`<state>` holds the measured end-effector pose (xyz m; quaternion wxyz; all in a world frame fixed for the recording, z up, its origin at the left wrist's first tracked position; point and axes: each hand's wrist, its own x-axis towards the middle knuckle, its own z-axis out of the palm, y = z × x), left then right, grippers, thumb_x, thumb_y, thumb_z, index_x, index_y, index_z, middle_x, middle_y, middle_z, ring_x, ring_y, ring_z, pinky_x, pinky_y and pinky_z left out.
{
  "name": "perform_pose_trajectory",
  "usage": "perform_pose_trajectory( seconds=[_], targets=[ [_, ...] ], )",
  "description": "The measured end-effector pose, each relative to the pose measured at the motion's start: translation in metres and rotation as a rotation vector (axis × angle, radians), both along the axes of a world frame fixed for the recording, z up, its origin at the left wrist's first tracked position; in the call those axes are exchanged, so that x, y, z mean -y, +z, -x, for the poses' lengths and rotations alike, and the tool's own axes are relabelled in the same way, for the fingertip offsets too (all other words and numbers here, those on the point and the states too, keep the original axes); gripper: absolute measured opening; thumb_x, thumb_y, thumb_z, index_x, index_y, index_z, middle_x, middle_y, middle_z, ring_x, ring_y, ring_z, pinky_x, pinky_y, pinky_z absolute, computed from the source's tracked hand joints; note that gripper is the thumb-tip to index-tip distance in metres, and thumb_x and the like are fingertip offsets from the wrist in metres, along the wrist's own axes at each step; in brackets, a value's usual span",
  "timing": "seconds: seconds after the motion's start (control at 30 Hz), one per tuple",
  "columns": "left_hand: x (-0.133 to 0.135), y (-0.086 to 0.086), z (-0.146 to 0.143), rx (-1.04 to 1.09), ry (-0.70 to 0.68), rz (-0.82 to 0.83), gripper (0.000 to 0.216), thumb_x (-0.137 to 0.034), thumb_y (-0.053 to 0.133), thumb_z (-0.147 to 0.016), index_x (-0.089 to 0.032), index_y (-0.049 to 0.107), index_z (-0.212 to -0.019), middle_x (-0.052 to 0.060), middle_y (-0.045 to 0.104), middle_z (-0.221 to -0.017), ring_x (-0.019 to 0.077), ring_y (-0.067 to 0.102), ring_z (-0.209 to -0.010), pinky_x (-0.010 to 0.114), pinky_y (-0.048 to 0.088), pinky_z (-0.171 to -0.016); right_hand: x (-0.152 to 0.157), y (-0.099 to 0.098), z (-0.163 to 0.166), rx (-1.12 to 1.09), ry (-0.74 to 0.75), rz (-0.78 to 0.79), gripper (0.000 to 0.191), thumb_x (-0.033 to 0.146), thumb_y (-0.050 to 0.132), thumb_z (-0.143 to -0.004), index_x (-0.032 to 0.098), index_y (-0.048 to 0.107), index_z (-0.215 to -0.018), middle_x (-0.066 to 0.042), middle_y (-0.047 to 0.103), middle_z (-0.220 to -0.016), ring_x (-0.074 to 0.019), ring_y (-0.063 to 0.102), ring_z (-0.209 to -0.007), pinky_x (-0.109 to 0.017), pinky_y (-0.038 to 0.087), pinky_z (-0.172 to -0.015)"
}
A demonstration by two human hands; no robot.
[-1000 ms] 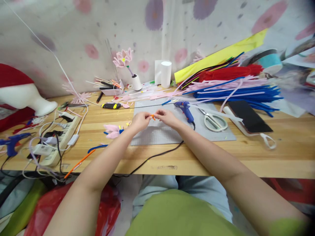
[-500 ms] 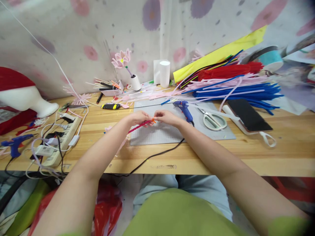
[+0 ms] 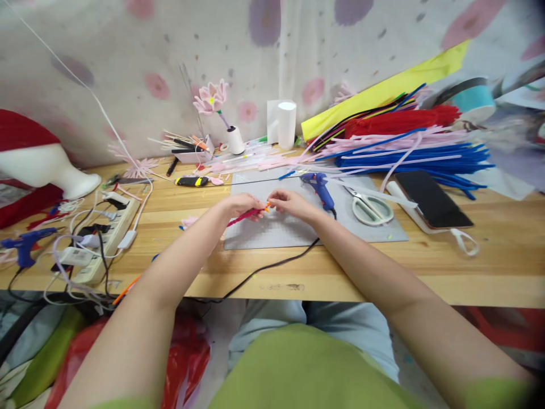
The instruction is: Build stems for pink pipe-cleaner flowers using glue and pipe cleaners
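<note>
Over the grey cutting mat, my left hand pinches a dark pink pipe cleaner that slants down to the left. At its right end sits a small orange piece, between my two hands. My right hand is closed, its fingertips pressed together at the orange piece; whether they grip it I cannot make out. Right of my hands, a blue glue gun lies on the mat, then scissors with pale green handles.
Bundles of blue pipe cleaners and red ones lie at the back right, near a phone. A pink flower stands in a white holder. A power strip with tangled cables lies left. A black cable crosses in front.
My hands stay close together over the mat, with the fingertips of my right hand slightly farther from my left. An orange strip now shows by my left forearm. The view has shifted slightly.
</note>
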<state>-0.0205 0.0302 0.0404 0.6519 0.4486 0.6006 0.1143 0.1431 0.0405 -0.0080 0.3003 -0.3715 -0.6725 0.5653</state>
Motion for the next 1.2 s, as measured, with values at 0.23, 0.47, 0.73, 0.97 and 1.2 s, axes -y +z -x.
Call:
perform_pose_trajectory(
  seconds=[0.23, 0.47, 0.73, 0.97, 1.2],
  targets=[
    [0.003, -0.005, -0.002, -0.03, -0.021, -0.083, 0.012, -0.018, 0.058, -0.071, -0.009, 0.057, -0.063, 0.002, 0.056, -0.052, 0.0096, 0.053, -0.05, 0.027, 0.048, -0.057, -0.003, -0.008, 0.004, 0.044, 0.006, -0.015, 0.009, 0.024, 0.05, -0.073, 0.015, 0.052, -0.073, 0.002, 0.054, -0.063, -0.006, 0.045, -0.052, -0.019, 0.036, -0.051],
    [0.017, -0.005, -0.01, -0.405, -0.293, -0.492, 0.019, -0.019, 0.067, -0.057, -0.014, 0.054, -0.07, 0.001, 0.056, -0.063, 0.0137, 0.055, -0.062, 0.026, 0.043, -0.061, -0.008, -0.008, 0.005, 0.103, -0.046, -0.118, 0.006, 0.019, 0.047, -0.073, 0.015, 0.052, -0.071, 0.001, 0.053, -0.062, -0.0082, 0.047, -0.056, -0.02, 0.036, -0.055],
    [0.032, -0.012, -0.022, -0.859, -0.22, -0.829, 0.031, -0.042, 0.044, -0.079, -0.019, 0.063, -0.088, 0.009, 0.065, -0.088, 0.02, 0.057, -0.088, 0.027, 0.039, -0.074, -0.009, -0.011, 0.004, 0.195, -0.086, -0.177, 0.006, 0.018, 0.048, -0.073, 0.017, 0.052, -0.069, 0.002, 0.054, -0.06, -0.0089, 0.048, -0.057, -0.02, 0.036, -0.055],
    [0.018, -0.013, -0.014, -0.389, 0.078, -0.403, 0.013, -0.026, 0.056, -0.071, -0.014, 0.061, -0.067, 0.007, 0.065, -0.069, 0.0166, 0.06, -0.071, 0.026, 0.044, -0.064, -0.001, -0.015, 0.007, 0.171, -0.064, -0.086, 0.007, 0.018, 0.047, -0.076, 0.015, 0.051, -0.071, 0.003, 0.052, -0.059, -0.0063, 0.045, -0.051, -0.018, 0.035, -0.05],
    [0.006, -0.007, -0.011, -0.072, 0.224, -0.041, 0.016, -0.01, 0.05, -0.073, -0.009, 0.057, -0.059, 0.006, 0.059, -0.053, 0.0142, 0.06, -0.057, 0.027, 0.049, -0.062, 0.003, -0.004, 0.011, -0.011, -0.057, 0.133, 0.008, 0.018, 0.051, -0.076, 0.016, 0.048, -0.069, 0.003, 0.05, -0.058, -0.0075, 0.047, -0.053, -0.02, 0.042, -0.051]
  ],
)
